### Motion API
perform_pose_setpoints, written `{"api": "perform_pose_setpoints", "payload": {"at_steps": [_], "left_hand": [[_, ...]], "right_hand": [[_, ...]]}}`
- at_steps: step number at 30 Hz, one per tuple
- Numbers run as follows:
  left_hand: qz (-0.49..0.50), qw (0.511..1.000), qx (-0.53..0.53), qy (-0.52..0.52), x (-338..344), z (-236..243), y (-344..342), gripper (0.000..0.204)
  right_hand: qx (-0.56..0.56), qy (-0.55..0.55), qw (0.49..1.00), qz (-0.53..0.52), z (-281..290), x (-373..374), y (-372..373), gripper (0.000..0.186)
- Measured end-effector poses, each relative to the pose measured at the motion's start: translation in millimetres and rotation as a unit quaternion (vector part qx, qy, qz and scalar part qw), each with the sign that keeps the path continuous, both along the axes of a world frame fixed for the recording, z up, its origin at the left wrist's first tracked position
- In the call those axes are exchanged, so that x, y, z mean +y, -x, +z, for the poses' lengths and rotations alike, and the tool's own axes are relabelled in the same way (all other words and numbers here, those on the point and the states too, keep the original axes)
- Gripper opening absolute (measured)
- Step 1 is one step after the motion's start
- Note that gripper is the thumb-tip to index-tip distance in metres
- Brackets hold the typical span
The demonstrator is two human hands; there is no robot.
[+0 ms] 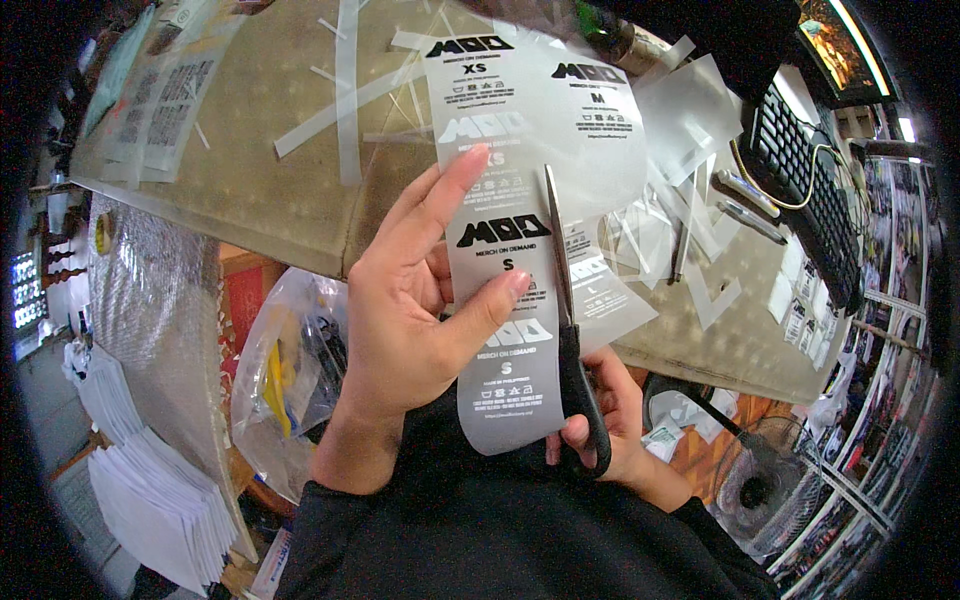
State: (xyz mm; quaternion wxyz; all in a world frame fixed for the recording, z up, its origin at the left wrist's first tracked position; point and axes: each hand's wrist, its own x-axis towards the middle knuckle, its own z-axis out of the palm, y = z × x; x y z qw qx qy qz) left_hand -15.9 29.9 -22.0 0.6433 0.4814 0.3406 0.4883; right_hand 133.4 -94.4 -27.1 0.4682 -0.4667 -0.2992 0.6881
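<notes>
A translucent film sheet (590,180) printed with black and white garment labels hangs in front of me, partly over the table. My left hand (410,310) pinches its left strip, the thumb on the front and the fingers stretched up behind and beside it. In my right hand (620,410) is a pair of black-handled scissors (577,380), gripped through its handle. Pointing upward, the blades lie along the right edge of the strip, where the film is parted from the lower end up. Another printed piece (610,300) lies just right of the blades.
Clear film offcuts (700,240) and two pens (750,220) lie on the table (270,200). A black keyboard (805,180) and a screen (850,45) stand at the right. Small cut labels (800,310) sit near its edge. Below are a fan (755,485), a plastic bag (290,370) and paper stacks (165,510).
</notes>
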Motion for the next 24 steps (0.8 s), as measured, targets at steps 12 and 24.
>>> {"api": "perform_pose_setpoints", "payload": {"at_steps": [12,24], "left_hand": [[-0.002,0.999,0.019,-0.035,-5,2,2,0.066],[-0.02,0.999,0.008,-0.03,-12,8,2,0.066]], "right_hand": [[-0.024,-0.013,1.0,0.007,7,7,-1,0.056],[-0.037,-0.02,0.999,0.004,6,9,-2,0.057]]}}
